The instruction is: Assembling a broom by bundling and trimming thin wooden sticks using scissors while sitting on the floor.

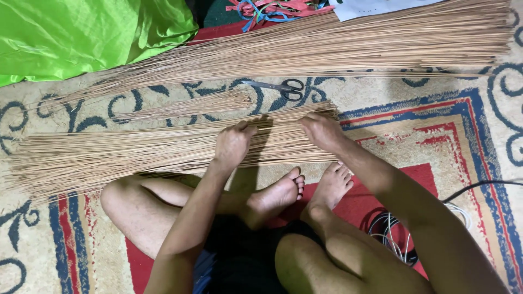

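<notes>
— Hands? Where, relative to the near bundle of thin sticks (163, 149)?
— Left hand (233, 146) clenched on its middle; right hand (322, 130) pinching its cut end.
— Scissors (283, 88)?
— Just beyond it, untouched. Evening the ends, likely; next needs steady grip.

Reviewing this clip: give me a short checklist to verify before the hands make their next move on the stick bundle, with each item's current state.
1. Left hand resting on the near bundle of thin sticks: ok.
2. Right hand at the bundle's thick end: ok.
3. Whether either hand pinches single sticks: cannot tell.
4. Scissors lying apart from both hands, on the carpet: ok.
5. Small loose bunch separate from the near bundle: ok.
6. Bundle ends aligned: not ok, the thin ends fan out.
</notes>
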